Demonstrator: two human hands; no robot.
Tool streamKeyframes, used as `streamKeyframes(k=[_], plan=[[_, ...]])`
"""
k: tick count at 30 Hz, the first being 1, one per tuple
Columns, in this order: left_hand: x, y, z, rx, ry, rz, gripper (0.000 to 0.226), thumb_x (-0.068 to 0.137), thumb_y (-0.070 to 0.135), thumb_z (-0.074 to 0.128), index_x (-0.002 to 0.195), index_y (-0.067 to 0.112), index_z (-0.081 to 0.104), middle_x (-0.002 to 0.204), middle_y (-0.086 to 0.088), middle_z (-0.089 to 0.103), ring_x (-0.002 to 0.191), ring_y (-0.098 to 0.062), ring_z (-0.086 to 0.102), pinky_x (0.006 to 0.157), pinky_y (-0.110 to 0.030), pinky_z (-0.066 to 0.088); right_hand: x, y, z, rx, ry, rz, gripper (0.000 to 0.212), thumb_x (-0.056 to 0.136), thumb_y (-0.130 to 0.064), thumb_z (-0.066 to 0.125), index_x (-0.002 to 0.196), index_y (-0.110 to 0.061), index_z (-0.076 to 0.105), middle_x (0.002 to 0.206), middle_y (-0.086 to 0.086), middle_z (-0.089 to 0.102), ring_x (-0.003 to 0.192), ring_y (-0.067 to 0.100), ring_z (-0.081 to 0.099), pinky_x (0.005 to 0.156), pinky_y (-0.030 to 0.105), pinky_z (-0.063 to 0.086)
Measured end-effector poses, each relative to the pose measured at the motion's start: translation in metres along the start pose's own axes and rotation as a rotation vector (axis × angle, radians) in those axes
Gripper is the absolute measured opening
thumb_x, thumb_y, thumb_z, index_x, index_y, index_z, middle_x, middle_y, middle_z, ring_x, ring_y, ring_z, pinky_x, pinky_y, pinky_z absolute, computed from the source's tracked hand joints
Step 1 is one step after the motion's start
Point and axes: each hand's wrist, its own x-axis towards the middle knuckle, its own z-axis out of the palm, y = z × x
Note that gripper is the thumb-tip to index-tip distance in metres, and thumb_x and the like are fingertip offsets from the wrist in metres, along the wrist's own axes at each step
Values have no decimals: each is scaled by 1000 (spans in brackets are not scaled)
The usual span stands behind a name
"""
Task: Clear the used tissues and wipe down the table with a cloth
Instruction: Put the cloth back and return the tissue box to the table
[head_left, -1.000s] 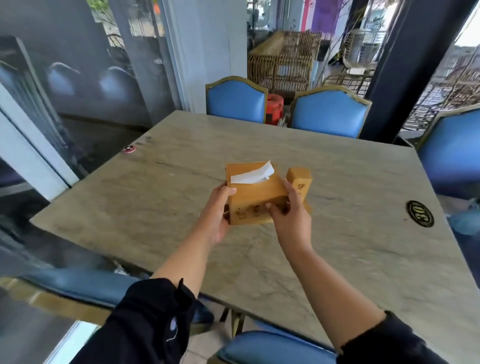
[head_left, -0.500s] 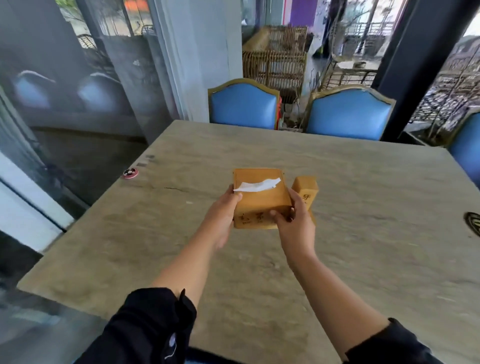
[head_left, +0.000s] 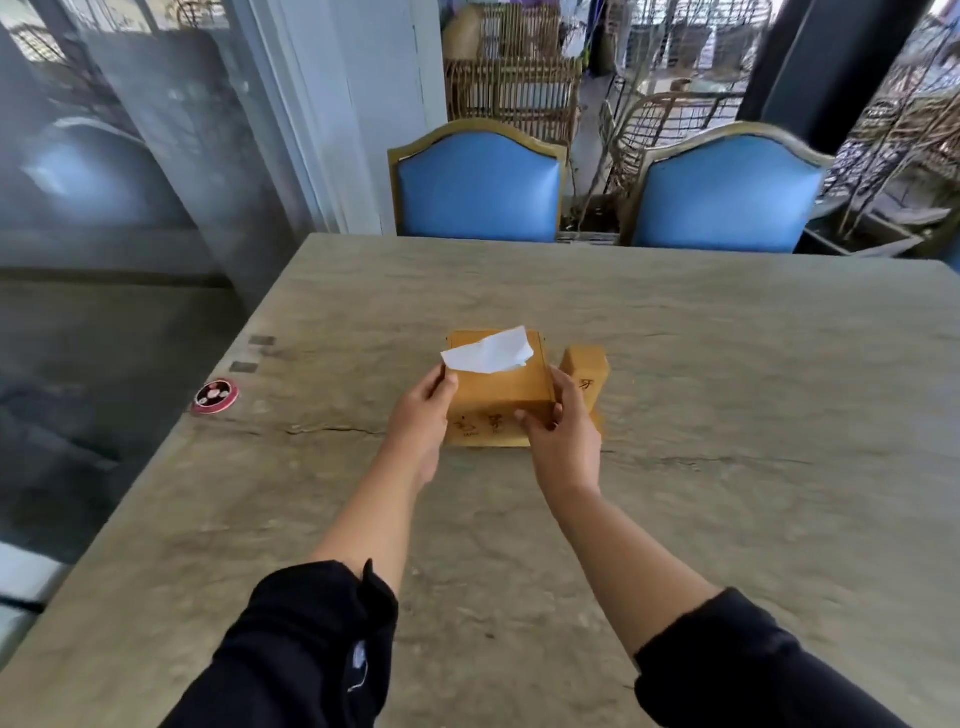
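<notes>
A wooden tissue box (head_left: 498, 400) sits near the middle of the stone table (head_left: 727, 415), with a white tissue (head_left: 488, 353) sticking out of its top. My left hand (head_left: 423, 415) grips the box's left side and my right hand (head_left: 561, 436) grips its right front corner. A smaller wooden block holder (head_left: 587, 371) is attached at the box's right side. I see no loose tissue or cloth on the table.
A round red badge (head_left: 215, 396) lies near the table's left edge. Two blue chairs (head_left: 480, 189) (head_left: 722, 195) stand at the far side. A glass wall runs along the left. Wicker furniture stands behind the chairs.
My view has swung left and moved closer. Both hands have kept hold of the tissue box, which now rests lower on the table; the tissue stands up more.
</notes>
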Motion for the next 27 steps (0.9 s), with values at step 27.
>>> streamKeyframes(k=[27], plan=[[-2,-28,23,155,173,96,36,91,55,51,113,28,59,96,20,61,89,1,55,75,-27,44,23,40,9,-456,-54,-82,48,95,-10,47,142,-12,38,135,9,53,119,26,51,90,30,41]])
